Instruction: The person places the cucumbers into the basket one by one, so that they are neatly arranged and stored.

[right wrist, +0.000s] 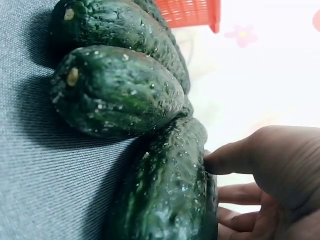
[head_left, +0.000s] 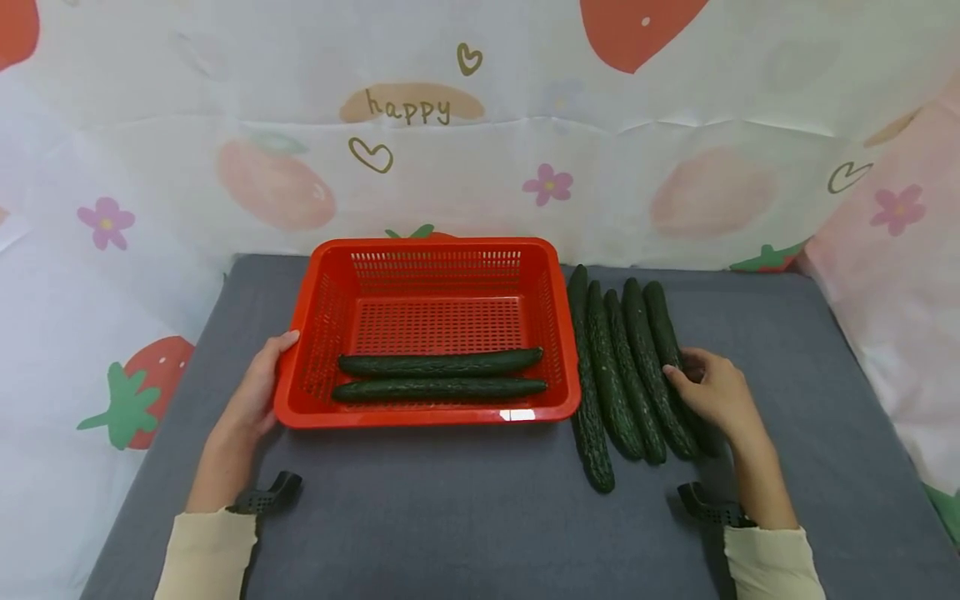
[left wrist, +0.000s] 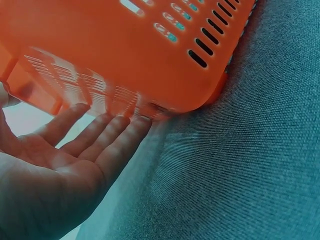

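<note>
On grey cloth [head_left: 450,517] before strawberry-printed fabric [head_left: 450,183] lie cucumbers [head_left: 610,375].

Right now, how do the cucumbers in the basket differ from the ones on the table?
Count: two basket cucumbers, five table cucumbers.
Pose: in the head view, the basket cucumbers lie side to side; the table cucumbers run near to far, slightly slanted.
Contact: the right hand touches the rightmost table cucumber; no hand touches the basket cucumbers.
Shared: both are long and dark green.

Beige left sleeve [head_left: 206,554], beige right sleeve [head_left: 775,565]; black, curved, perforated left wrist mount [head_left: 262,498], matching right wrist mount [head_left: 711,509].
</note>
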A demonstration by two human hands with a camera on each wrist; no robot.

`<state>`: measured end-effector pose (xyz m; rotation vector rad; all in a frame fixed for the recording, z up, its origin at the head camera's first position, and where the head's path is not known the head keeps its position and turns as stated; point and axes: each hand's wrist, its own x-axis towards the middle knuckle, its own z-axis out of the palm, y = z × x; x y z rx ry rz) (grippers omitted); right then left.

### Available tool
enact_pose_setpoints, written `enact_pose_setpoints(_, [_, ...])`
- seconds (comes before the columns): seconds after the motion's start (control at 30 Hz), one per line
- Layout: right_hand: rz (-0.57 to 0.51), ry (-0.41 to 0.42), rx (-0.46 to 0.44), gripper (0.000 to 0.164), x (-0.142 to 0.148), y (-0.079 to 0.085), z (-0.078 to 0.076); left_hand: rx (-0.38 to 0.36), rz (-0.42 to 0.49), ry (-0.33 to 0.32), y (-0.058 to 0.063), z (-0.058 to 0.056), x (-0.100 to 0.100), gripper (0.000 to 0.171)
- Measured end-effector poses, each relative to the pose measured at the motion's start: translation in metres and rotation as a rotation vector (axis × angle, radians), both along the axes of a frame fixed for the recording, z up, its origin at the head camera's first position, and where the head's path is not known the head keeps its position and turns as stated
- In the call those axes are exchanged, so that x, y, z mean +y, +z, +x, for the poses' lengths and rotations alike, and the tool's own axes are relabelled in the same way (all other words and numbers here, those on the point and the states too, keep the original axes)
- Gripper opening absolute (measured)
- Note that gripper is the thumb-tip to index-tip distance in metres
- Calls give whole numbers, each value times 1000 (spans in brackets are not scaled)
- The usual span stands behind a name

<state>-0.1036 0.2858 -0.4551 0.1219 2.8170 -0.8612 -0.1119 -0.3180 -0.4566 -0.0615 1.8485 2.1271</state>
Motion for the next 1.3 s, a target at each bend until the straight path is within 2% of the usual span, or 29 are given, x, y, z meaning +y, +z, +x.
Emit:
enact_pose_setpoints(0.27, [-15,-73,35,61,0,1,4,-8,4,10,1,-1,-1,32])
enact_pose_setpoints(0.5, [38,-101,-9,56,7,10,8,3,-6,-2,2,-3,1,32])
enact_pose_setpoints(0.77, [87,-14,-65,63,8,9,5,-13,9,2,1,1,-2,29])
enact_pose_setpoints(1.07, [181,29,-42,64,9,11,-9,8,19,-24,1,-4,0,33])
enact_pose_setpoints(1.3, [211,90,-35,65,7,16,-17,26,43,-46,3,0,-2,32])
